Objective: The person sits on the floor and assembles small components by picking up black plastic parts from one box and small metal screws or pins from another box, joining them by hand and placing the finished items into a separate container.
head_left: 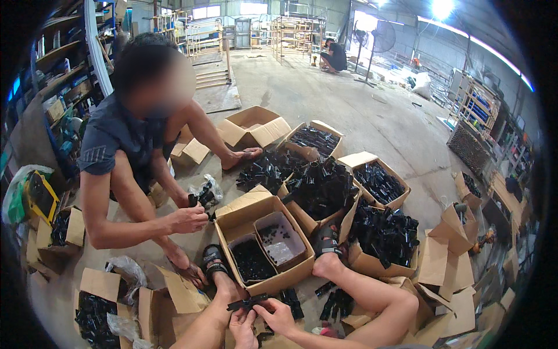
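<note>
Together both hands (258, 317) pinch a black plastic connector (247, 302), its long axis lying left-right.

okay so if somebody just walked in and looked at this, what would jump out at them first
Probably the ring of open cardboard boxes heaped with small black plastic parts, filling the middle of the concrete floor. At the bottom edge, the left hand and right hand together pinch one black part, while a co-worker squats at left holding another.
</note>
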The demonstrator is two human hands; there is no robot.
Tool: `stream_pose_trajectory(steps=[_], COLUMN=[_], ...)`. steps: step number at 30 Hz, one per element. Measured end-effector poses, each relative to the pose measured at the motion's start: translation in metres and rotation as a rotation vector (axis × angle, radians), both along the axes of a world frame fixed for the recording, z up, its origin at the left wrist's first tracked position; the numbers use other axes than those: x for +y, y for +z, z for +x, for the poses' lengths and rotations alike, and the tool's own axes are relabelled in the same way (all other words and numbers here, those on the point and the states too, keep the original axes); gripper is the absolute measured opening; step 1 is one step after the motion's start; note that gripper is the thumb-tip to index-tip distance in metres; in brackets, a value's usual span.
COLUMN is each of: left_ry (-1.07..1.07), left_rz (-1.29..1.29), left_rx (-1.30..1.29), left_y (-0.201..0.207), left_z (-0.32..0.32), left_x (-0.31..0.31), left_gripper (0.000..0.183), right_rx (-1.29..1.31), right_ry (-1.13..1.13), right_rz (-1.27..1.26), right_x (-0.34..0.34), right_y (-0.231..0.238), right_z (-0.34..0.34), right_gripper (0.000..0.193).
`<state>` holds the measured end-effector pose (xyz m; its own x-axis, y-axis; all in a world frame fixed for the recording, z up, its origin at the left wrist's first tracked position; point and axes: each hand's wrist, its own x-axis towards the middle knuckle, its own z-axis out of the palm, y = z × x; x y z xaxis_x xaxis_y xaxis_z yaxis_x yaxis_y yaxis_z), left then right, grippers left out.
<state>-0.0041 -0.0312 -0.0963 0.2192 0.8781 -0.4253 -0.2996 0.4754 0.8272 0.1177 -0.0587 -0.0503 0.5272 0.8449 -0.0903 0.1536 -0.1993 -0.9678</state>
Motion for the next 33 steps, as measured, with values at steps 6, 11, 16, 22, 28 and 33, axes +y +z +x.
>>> stream_pose_trajectory(steps=[6, 11, 16, 22, 28, 33], left_ry=[0.056, 0.107, 0.128, 0.148, 0.025, -0.082], left_rz=[-0.127, -0.148, -0.09, -0.081, -0.148, -0.186], left_rx=[-0.02, -0.172, -0.127, -0.172, -0.027, 0.11], left_y=[0.028, 0.02, 0.014, 0.014, 0.027, 0.082], left_z=[0.004, -0.007, 0.012, 0.008, 0.008, 0.014], left_x=[-0.002, 0.002, -0.002, 0.0, 0.0, -0.004], left_gripper=[0.033, 0.029, 0.028, 0.026, 0.03, 0.03], right_rx=[0.196, 0.273, 0.232, 0.285, 0.219, 0.309], right_ry=[-0.022, -0.094, -0.12, -0.054, -0.031, -0.034], right_rz=[-0.104, -0.018, 0.015, -0.021, -0.252, -0.048], right_x=[0.001, 0.004, -0.001, 0.0, -0.007, -0.008], right_y=[-0.007, -0.02, -0.011, -0.022, -0.005, -0.037], right_z=[-0.004, -0.019, -0.009, -0.006, -0.001, -0.003], right_gripper=[0.024, 0.022, 0.026, 0.03, 0.027, 0.03])
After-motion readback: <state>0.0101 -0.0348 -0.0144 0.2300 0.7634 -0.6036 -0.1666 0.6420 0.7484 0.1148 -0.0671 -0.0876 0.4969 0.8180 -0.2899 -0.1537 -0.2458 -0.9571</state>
